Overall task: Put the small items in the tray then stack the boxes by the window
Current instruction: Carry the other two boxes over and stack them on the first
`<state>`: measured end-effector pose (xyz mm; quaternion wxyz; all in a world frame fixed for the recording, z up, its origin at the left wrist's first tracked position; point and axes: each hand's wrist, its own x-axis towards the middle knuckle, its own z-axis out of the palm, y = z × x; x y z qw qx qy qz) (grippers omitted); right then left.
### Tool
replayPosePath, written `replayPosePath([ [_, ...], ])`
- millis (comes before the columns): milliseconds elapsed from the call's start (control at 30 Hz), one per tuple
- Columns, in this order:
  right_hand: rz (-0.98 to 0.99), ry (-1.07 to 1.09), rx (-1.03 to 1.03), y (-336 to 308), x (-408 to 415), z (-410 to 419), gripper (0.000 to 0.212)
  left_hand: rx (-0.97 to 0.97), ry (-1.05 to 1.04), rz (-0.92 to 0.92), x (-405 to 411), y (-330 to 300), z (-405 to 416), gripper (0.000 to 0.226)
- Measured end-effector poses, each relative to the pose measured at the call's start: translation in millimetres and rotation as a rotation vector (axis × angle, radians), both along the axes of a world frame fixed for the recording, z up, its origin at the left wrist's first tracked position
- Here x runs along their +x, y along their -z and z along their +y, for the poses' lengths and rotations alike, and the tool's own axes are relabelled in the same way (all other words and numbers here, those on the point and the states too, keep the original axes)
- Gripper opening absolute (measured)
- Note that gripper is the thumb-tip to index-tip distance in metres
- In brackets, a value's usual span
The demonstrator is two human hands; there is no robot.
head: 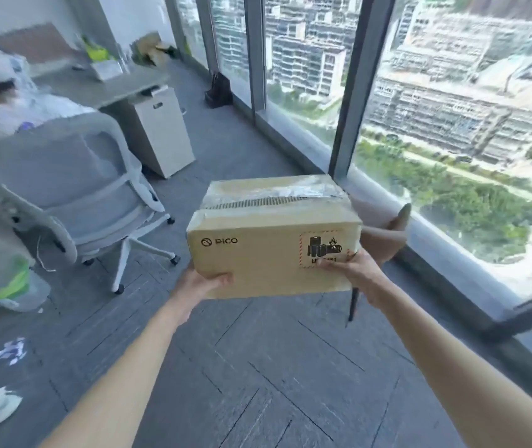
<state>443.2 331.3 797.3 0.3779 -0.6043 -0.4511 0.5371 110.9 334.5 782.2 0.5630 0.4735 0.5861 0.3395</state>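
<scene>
Both hands are up holding a cardboard box [274,237] out front, dead centre, off the floor [258,367]. The left hand [204,286] has its grip curled round the box's lower corner at 7 o'clock, thumb on the front face. The right hand [353,270] grips the opposite lower corner at 4 o'clock — fingers over the red-bordered battery label [322,248]. The window [452,108] runs from 12 to 3 o'clock, an office chair [73,195] sits at 9, and a tabletop [103,85] is at 10 — blurry back there.
</scene>
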Motion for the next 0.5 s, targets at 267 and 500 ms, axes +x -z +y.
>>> replayPosePath([
  [267, -0.08, 0.372, 0.163, -157, 91, -126, 0.065, 0.252, 0.305, -0.02, 118, -144, 3, 0.087],
  [500, -0.141, 0.707, 0.223, -216, 197, -299, 0.057, 0.33, 0.647, 0.015, 297, -202, -59, 0.068],
])
